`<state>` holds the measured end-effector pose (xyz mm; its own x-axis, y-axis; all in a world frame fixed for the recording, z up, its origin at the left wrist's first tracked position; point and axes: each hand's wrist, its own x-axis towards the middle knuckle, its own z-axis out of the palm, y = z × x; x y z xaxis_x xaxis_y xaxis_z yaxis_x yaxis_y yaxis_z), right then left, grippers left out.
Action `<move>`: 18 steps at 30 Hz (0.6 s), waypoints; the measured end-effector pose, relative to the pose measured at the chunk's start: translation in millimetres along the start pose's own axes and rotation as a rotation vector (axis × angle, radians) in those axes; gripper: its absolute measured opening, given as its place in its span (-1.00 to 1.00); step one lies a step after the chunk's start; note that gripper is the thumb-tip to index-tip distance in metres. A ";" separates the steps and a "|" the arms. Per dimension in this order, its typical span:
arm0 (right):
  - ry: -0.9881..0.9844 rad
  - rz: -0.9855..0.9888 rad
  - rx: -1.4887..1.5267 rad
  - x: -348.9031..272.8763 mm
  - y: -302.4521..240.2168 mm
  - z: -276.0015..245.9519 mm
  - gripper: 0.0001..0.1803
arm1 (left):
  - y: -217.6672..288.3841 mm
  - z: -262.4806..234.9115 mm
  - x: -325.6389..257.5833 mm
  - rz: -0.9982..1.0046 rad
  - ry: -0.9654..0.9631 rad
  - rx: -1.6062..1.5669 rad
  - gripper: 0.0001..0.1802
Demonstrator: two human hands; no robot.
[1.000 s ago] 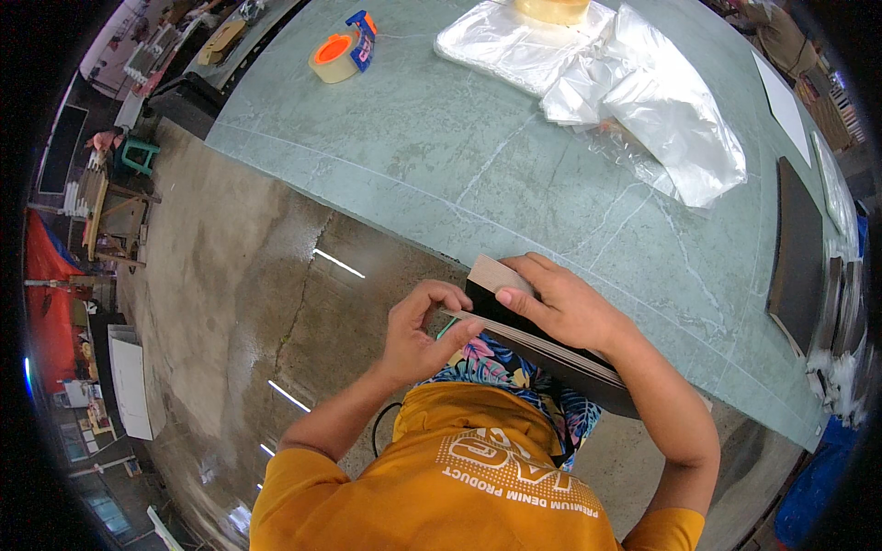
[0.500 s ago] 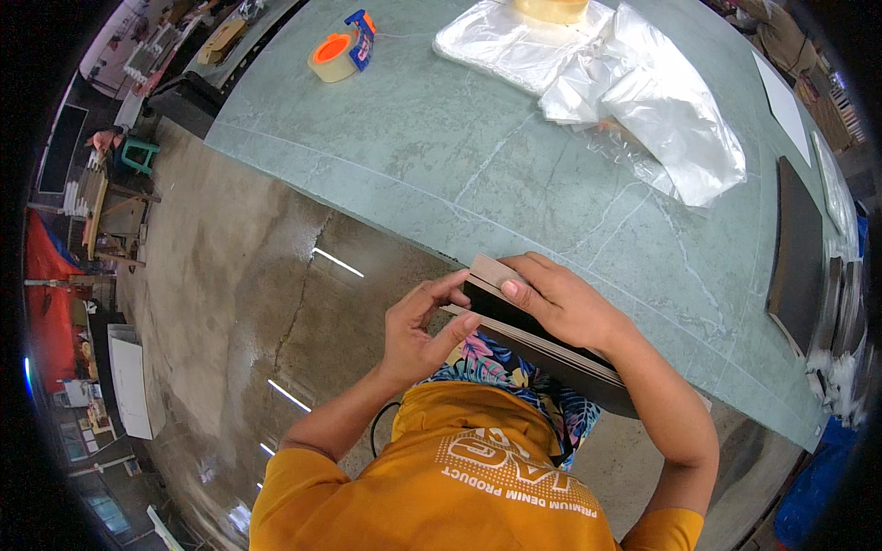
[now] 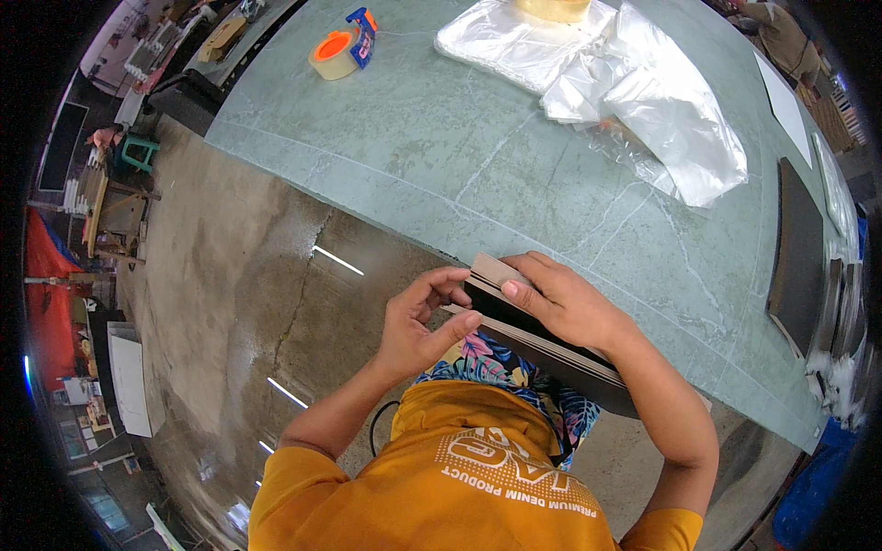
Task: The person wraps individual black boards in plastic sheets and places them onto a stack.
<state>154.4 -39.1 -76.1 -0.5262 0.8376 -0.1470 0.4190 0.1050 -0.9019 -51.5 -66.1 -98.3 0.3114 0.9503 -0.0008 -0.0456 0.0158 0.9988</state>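
Observation:
A stack of thin black boards with pale grey-brown edges stands tilted at the near edge of the table, in front of my body. My right hand is closed over its upper boards, the thumb on the black face and the fingers over the far side. At the left end, my left hand curls around the corner. Its fingertips touch the upper boards and its thumb rests by the lower ones, with a dark gap between the two groups. The stack's right end is partly hidden by my right forearm.
On the green marbled table lie a tape roll in a blue-and-orange dispenser, clear plastic bags with another tape roll on top, and dark boards at the right. A green stool stands on the concrete floor at left.

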 end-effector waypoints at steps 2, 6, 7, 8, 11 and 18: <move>-0.008 0.009 0.006 0.3 0.1 -0.1 -0.51 | -0.3 0.0 -0.1 0.008 0.002 -0.011 -0.54; -0.006 -0.008 0.011 0.8 2.4 -0.8 -0.51 | 0.1 -4.6 5.1 0.208 0.012 0.362 -0.63; -0.008 -0.010 0.011 1.1 3.0 -0.9 -0.51 | 1.4 -6.6 6.0 0.298 0.020 0.562 -0.65; -0.009 -0.011 0.012 1.1 3.8 -1.2 -0.51 | -2.3 -6.1 4.8 0.236 -0.005 0.370 -0.65; -0.007 -0.014 0.001 0.6 3.3 -1.0 -0.52 | -14.1 1.9 -1.7 0.092 -0.018 -0.062 -0.64; -0.010 -0.003 0.009 0.0 4.1 -1.2 -0.52 | -3.6 10.7 -2.7 -0.068 0.049 -0.084 -0.44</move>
<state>157.0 -38.0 -79.3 -0.5345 0.8320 -0.1486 0.4113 0.1025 -0.9057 -42.0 -72.0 -101.4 0.2697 0.9602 -0.0729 -0.1062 0.1049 0.9888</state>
